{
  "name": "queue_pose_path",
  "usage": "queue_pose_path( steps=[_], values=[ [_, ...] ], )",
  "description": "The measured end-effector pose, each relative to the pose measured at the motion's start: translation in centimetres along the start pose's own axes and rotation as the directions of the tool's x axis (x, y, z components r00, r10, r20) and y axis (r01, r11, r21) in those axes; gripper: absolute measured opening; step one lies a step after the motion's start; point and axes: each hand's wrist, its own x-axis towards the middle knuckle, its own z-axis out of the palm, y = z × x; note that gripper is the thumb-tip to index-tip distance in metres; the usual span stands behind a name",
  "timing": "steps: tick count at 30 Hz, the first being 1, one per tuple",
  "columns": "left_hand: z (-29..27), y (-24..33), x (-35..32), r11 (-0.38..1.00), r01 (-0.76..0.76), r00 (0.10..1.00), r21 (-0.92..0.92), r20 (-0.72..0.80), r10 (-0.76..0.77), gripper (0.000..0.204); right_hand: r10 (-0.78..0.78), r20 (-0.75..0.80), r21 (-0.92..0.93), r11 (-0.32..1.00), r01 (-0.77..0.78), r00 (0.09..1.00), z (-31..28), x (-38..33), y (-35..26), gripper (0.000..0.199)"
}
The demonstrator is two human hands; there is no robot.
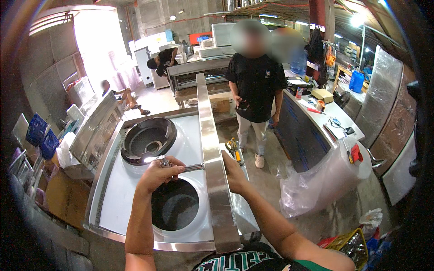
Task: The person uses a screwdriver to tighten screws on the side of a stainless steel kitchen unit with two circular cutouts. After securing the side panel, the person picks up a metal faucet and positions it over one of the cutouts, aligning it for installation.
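Observation:
A wide stove unit (110,203) with a white top and steel edges lies in front of me. One round opening holds a black burner ring (129,156); the nearer opening (176,203) shows a dark interior. My left hand (160,175) is closed around a shiny metal ratchet wrench (194,167), above the nearer opening. Its long shaft points right and meets the side of a raised stainless steel panel (212,144) that runs along the unit. On the panel's other side, my right hand (234,174) is against the steel, its fingers mostly hidden behind it.
A yellow-handled tool (235,151) lies on a ledge right of the panel. Beyond stands a person (255,86) holding a phone. At right are a cluttered desk (334,122) and a big plastic wrap roll (330,171). Two people are farther back; boxes (68,194) crowd the left.

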Motion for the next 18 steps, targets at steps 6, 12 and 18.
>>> queue_pose_path(
  steps=[6,12,18],
  values=[
    [-0.1,-0.3,0.3,0.999,-0.012,1.000,0.035,0.016,0.012,0.025,0.140,0.214,-0.153,0.982,-0.108,0.967,-0.3,0.5,0.5,0.046],
    [-0.4,-0.3,0.1,1.000,-0.016,0.999,0.021,0.044,0.015,0.025,0.232,0.147,0.136,0.958,-0.252,0.961,-0.1,0.8,1.9,0.032],
    [-0.4,-0.1,0.1,1.000,-0.010,0.998,-0.006,0.066,0.010,0.025,0.088,0.211,-0.087,0.994,-0.071,0.974,-0.6,0.1,1.7,0.039]
  ],
)
